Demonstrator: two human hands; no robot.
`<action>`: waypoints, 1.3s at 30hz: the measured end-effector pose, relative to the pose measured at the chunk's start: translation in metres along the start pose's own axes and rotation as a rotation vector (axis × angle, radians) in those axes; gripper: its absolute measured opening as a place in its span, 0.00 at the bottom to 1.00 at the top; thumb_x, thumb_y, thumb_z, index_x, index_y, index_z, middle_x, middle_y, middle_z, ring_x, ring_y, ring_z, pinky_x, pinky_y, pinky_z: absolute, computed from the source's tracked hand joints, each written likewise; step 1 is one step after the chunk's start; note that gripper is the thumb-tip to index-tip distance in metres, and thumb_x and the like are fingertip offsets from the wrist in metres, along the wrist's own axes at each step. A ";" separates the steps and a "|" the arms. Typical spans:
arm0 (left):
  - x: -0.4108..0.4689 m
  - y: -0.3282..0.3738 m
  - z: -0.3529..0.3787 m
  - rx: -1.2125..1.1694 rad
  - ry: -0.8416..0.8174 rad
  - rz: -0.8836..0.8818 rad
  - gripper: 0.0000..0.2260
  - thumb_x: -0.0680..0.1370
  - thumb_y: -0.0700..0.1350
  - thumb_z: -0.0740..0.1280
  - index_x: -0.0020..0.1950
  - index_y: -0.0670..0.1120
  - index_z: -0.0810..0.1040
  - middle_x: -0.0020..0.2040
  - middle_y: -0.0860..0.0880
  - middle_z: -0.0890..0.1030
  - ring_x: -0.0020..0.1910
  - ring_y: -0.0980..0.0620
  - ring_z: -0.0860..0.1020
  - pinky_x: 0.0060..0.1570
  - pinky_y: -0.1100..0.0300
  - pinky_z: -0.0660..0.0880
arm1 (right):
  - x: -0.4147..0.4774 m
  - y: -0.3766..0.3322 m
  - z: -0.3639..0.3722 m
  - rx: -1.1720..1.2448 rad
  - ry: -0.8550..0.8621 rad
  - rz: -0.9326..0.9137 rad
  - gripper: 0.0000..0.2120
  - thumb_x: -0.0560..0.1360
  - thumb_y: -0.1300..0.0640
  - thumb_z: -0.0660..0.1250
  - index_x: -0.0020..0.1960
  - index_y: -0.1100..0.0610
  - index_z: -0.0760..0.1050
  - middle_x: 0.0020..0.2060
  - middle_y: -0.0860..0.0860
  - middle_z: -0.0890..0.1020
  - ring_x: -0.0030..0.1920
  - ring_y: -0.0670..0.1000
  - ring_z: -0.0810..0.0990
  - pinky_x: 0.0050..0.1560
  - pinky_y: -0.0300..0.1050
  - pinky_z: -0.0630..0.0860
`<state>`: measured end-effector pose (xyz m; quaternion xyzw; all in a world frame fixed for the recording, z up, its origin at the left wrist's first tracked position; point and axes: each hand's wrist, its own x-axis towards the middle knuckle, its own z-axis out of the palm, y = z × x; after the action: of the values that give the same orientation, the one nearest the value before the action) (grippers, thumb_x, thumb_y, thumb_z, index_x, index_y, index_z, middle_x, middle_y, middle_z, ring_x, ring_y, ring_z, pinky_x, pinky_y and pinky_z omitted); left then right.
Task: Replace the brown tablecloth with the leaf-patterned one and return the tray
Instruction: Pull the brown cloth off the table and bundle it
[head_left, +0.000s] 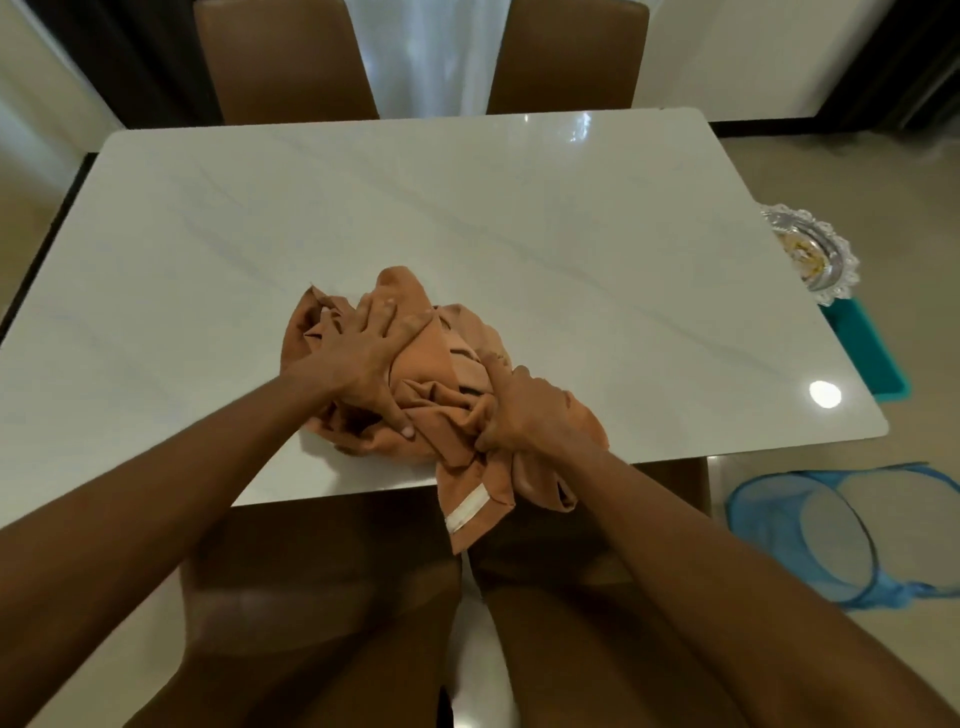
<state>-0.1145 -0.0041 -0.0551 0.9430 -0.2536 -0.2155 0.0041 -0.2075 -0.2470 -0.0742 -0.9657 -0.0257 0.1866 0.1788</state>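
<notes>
Removal looks nearly done: the brown tablecloth (457, 358) lies bunched at the near edge of the white table (467, 208), left hand (363, 358) pressing it with spread fingers, right hand (524, 415) clenched on an overhanging fold; laying the leaf-patterned cloth, not in view, and returning the tray (815, 254) off the table's right side remain.
</notes>
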 end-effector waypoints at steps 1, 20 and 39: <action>-0.002 0.012 0.003 -0.038 -0.054 -0.003 0.71 0.43 0.84 0.67 0.74 0.68 0.27 0.80 0.48 0.32 0.79 0.36 0.37 0.71 0.27 0.46 | -0.012 0.012 -0.001 -0.004 -0.015 0.004 0.57 0.62 0.38 0.80 0.78 0.36 0.44 0.57 0.55 0.74 0.50 0.56 0.79 0.55 0.57 0.79; -0.005 0.379 0.036 -0.473 0.019 -0.169 0.48 0.50 0.65 0.73 0.69 0.72 0.60 0.62 0.49 0.78 0.59 0.39 0.78 0.54 0.47 0.71 | -0.176 0.331 -0.028 0.302 0.059 -0.073 0.58 0.51 0.36 0.73 0.75 0.31 0.49 0.36 0.44 0.74 0.34 0.50 0.74 0.38 0.48 0.75; 0.272 0.839 0.163 -0.807 -0.466 0.257 0.46 0.55 0.60 0.76 0.72 0.62 0.65 0.66 0.51 0.77 0.61 0.49 0.77 0.58 0.52 0.76 | -0.373 0.787 -0.104 0.387 -0.218 0.809 0.55 0.50 0.38 0.74 0.74 0.32 0.56 0.65 0.50 0.78 0.58 0.58 0.78 0.55 0.49 0.73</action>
<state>-0.3691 -0.8489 -0.2148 0.7537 -0.2585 -0.4999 0.3395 -0.5288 -1.0609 -0.1330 -0.8216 0.3700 0.3433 0.2649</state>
